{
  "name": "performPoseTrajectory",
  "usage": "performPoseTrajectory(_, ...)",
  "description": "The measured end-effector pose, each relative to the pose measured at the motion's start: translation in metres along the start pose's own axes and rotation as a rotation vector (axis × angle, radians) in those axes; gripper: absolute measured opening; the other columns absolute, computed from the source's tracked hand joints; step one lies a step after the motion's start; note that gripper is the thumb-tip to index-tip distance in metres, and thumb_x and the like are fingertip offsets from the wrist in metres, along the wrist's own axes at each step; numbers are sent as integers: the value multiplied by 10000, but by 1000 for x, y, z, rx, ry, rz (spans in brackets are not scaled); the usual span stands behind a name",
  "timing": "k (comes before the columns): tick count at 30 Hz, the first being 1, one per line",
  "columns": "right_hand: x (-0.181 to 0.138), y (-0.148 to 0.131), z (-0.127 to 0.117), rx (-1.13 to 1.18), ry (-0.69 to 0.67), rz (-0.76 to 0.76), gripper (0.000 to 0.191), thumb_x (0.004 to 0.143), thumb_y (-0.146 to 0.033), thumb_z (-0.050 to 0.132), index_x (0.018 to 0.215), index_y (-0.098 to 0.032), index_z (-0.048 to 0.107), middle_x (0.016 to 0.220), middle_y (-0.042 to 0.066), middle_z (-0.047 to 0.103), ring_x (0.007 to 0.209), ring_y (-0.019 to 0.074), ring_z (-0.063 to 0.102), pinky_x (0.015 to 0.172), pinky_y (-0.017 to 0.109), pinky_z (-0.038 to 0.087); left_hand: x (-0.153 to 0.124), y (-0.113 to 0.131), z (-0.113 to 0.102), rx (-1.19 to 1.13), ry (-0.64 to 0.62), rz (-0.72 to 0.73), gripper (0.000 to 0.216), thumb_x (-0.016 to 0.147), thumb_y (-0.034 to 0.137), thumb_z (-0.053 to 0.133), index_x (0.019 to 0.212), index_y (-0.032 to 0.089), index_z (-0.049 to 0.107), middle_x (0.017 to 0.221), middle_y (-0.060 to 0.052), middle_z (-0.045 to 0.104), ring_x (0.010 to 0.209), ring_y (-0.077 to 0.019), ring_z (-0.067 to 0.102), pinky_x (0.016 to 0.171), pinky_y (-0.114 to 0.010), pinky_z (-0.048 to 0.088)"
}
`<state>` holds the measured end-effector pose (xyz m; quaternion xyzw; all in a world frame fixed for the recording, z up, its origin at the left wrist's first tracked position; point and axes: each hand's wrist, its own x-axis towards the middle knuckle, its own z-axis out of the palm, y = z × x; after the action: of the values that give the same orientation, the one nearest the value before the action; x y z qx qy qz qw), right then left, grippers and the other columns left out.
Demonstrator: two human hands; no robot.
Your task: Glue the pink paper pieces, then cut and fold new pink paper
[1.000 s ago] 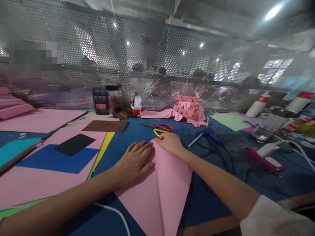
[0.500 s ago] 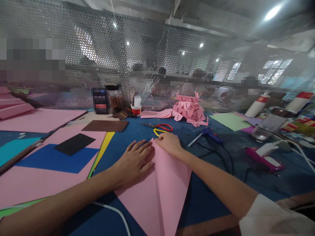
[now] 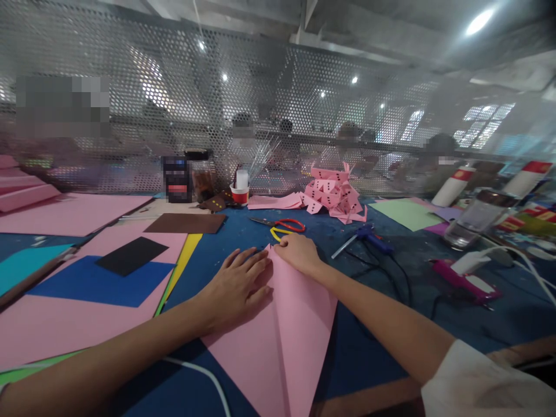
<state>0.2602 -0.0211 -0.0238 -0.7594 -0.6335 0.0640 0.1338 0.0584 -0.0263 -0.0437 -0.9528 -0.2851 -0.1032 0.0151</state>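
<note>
A large pink sheet of paper point(image 3: 260, 359) lies in front of me, its right side folded over toward the middle and still bulging upward. My left hand point(image 3: 241, 284) rests flat on the sheet's left part, fingers stretched out and nothing in its grasp. At the far tip of the fold, my right hand point(image 3: 299, 252) has its fingers curled and pressed onto the paper edge. Just beyond the right hand lie scissors point(image 3: 282, 227) with one red and one yellow handle loop, partly behind the knuckles.
Left of me are stacked coloured sheets, with a blue sheet point(image 3: 104, 281) and a black piece point(image 3: 132, 255) on top. Cut pink pieces point(image 3: 334, 194) are heaped at the back. A blue glue gun point(image 3: 373, 238), a magenta tool point(image 3: 467, 281) and a glass jar point(image 3: 480, 217) sit to the right.
</note>
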Motion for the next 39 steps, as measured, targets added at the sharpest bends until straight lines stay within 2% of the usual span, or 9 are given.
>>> performPoseTrajectory(14,0,0,1,-6,0,-18,275,886,-374,506,838,-237,739,965,56,763,933,231,696,757,296,442,-1,0,0,2,9,-4,575,970,514,420,1454,205,456,1578,-84,405,1461,-298,325,1195,-542,235)
performPoseTrajectory(23,0,3,0,-30,-10,-20,339,904,-437,494,816,-228,747,962,76,769,956,239,694,793,306,452,-1,-1,2,-7,1,-6,615,975,533,392,1485,191,427,1581,-89,400,1463,-306,316,1196,-544,219)
performPoseTrajectory(39,-1,1,0,-11,-27,-9,270,878,-401,536,823,-251,754,959,53,769,958,234,692,808,315,443,-1,-3,3,-21,8,3,623,975,538,391,1497,201,416,1585,-99,390,1464,-310,314,1199,-548,206)
